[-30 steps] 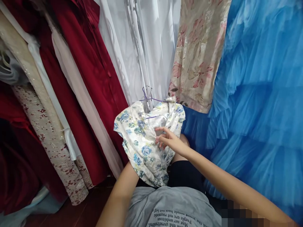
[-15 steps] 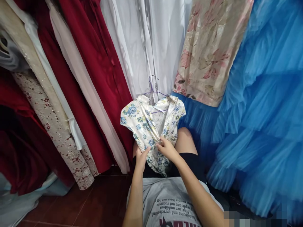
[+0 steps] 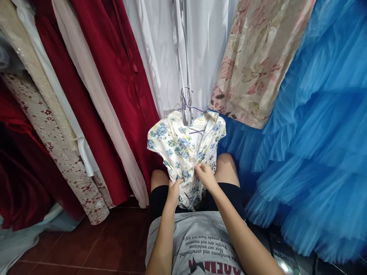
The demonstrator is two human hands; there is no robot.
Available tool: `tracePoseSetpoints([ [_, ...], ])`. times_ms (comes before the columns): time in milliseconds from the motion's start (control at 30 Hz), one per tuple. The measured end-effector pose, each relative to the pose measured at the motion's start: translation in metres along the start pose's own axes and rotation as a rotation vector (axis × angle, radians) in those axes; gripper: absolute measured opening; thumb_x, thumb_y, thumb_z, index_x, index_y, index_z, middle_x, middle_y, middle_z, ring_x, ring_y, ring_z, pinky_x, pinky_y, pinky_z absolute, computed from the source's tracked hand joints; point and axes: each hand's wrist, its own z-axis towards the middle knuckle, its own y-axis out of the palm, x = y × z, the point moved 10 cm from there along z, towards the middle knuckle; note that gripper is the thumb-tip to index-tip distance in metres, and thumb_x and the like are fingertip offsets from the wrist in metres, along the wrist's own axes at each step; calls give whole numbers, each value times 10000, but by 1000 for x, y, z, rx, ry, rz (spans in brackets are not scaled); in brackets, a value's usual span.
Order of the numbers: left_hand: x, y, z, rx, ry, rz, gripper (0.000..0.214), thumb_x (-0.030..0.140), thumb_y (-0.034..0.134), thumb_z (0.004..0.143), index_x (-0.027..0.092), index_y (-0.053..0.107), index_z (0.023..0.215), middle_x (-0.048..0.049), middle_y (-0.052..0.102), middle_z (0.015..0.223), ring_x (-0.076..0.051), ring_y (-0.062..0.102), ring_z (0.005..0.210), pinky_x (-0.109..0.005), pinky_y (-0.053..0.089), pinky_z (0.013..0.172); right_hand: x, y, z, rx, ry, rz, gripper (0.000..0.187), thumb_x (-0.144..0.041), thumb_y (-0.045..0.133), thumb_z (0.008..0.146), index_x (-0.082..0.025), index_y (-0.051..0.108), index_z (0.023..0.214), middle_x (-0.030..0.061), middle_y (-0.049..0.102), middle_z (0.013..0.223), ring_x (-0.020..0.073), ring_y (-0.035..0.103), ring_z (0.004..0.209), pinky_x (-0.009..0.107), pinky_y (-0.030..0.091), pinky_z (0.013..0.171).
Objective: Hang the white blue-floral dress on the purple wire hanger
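A white short-sleeved blouse (image 3: 183, 147) with blue flowers and yellow-green leaves lies over my lap, its collar pointing away from me. The purple wire hanger (image 3: 187, 100) is inside its shoulders, with the hook sticking out past the neckline. My left hand (image 3: 174, 189) grips the blouse's lower left side, thumb on top and fingers under the cloth. My right hand (image 3: 204, 173) pinches the front edge near the middle, below the V of the neck. The lower hem is bunched between my thighs.
Dark red dresses (image 3: 114, 95) and a pale pink one (image 3: 94, 103) hang at left. White cloth (image 3: 160, 49) hangs straight ahead. A beige floral garment (image 3: 252, 72) and a blue ruffled tulle dress (image 3: 315, 145) crowd the right. Dark red floor tiles (image 3: 94, 248) show at lower left.
The front edges of the blouse have come closer together, narrowing the neck opening. My right hand has shifted slightly right, still pinching the cloth. The view has moved a little.
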Motion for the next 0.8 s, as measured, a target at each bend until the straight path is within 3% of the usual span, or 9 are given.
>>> tracePoseSetpoints([
  [133,47,-43,-17,374,414,178,482,220,642,777,224,564,1253,-87,618,1294,-263,590,1191,-379,469,1000,-4,-6,-4,-26,3,-13,357,-526,575,807,-231,465,639,-23,459,475,140,394,441,270,283,460],
  [200,67,-43,-34,466,614,329,434,257,639,829,226,546,1252,-105,568,1319,-251,563,1190,-373,456,993,-7,-11,-7,-14,-4,-9,330,-492,600,800,-219,494,647,-25,472,474,129,383,434,264,272,460],
  [233,71,-32,-39,424,671,405,396,266,638,846,226,555,1231,-109,566,1303,-246,560,1176,-369,452,986,-8,-14,-8,-4,-3,-7,320,-479,612,797,-213,509,652,-25,482,473,125,383,431,263,270,461],
  [300,67,6,-40,206,697,528,329,269,629,871,226,579,1193,-107,592,1241,-236,576,1127,-364,450,973,-10,-15,-10,0,7,1,305,-460,638,786,-201,541,660,-19,505,471,126,403,431,265,280,468],
  [367,53,43,-39,-1,630,563,339,266,613,888,225,570,1222,-107,623,1187,-225,610,1043,-359,467,936,-11,-11,-12,-59,24,40,274,-431,668,765,-186,580,681,-12,532,479,132,432,443,268,300,481],
  [467,35,74,-37,-125,505,542,272,263,556,918,217,589,1184,-103,667,1093,-219,639,938,-346,491,863,-16,-3,-15,-171,70,169,228,-380,692,736,-171,610,696,-26,516,491,110,395,446,259,271,477],
  [533,32,84,-37,-170,493,555,174,255,513,933,221,628,1059,-77,684,977,-220,645,902,-336,489,846,-21,-3,-15,-200,107,239,237,-371,686,730,-175,587,641,-43,463,478,84,313,429,256,214,462],
  [633,39,86,-39,-188,544,625,119,223,510,919,222,627,942,-57,673,896,-222,644,877,-323,479,825,-45,-13,-2,-139,74,277,318,-369,672,714,-198,487,521,-58,373,449,67,225,423,262,158,451],
  [800,36,80,-33,-233,571,747,110,156,510,877,225,596,878,-43,642,850,-212,626,829,-307,465,775,-122,-26,63,41,-120,266,382,-274,672,702,-217,394,446,-64,305,410,68,231,424,260,159,442],
])
